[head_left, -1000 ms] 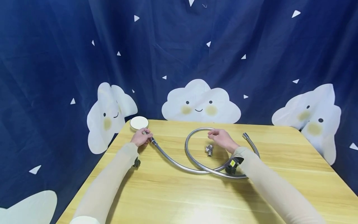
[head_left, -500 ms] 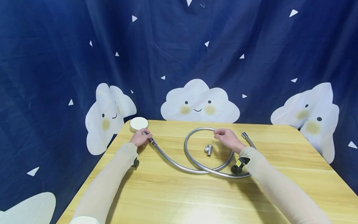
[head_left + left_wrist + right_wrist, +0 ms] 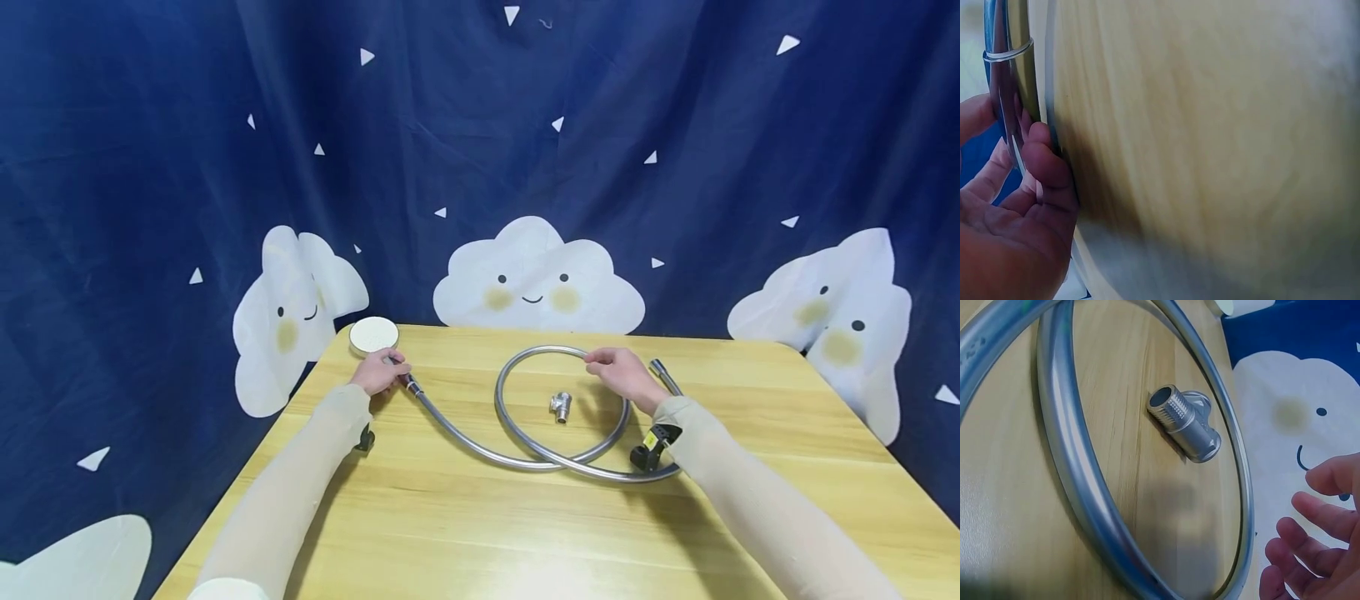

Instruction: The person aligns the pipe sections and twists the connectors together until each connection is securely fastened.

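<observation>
At the table's far left corner, my left hand [image 3: 378, 372] pinches the handle of a shower head [image 3: 373, 334] whose round white face points up. The left wrist view shows thumb and fingers around the shiny handle [image 3: 1009, 81]. From it a grey metal shower hose [image 3: 525, 464] runs right and coils into a loop. My right hand [image 3: 624, 375] hovers over the loop's right side, fingers loosely bent and holding nothing, as the right wrist view shows. Inside the loop lies a small chrome tee fitting [image 3: 1185, 425] with a threaded end.
The hose's free end has a metal connector [image 3: 657, 369] and lies right of my right hand. A wooden table [image 3: 450, 533] carries everything. Behind its far edge hangs a blue curtain [image 3: 480, 125] with white clouds.
My right hand has shifted to the right, from above the fitting to the loop's right side. My left hand keeps its grip on the shower head and stays in place.
</observation>
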A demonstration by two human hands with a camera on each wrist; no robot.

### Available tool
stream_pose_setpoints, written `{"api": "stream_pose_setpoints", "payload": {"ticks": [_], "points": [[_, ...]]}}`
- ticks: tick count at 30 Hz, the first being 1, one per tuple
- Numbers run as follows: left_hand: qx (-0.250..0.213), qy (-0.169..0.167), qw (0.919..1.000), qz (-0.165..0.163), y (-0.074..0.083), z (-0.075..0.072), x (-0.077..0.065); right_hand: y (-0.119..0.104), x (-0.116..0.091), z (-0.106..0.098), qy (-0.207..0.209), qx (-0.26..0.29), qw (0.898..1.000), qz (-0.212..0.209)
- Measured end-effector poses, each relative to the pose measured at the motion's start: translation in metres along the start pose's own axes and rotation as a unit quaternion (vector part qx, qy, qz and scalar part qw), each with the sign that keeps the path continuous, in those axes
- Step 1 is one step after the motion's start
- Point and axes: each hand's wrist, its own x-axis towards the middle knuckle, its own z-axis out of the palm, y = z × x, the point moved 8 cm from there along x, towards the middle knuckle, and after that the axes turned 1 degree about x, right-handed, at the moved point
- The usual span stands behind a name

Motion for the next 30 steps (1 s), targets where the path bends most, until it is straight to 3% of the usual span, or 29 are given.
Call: {"api": "stream_pose_setpoints", "payload": {"ticks": [6,15,21,30], "points": [[0.027,0.016,0.9995,-0.002,0.001,-0.005,-0.003,-0.003,0.000,0.002,-0.008,0.002,1.000,0.005],[0.094,0.047,0.9939,0.033,0.008,-0.012,-0.006,-0.003,-0.002,0.002,-0.011,-0.004,1.000,0.004],[0.091,0.055,0.9933,0.045,0.014,-0.014,-0.010,-0.003,-0.003,0.000,-0.011,-0.006,1.000,-0.004],[0.089,0.040,0.9941,0.048,0.024,-0.010,-0.016,-0.001,-0.007,-0.008,-0.010,-0.013,1.000,-0.009]]}}
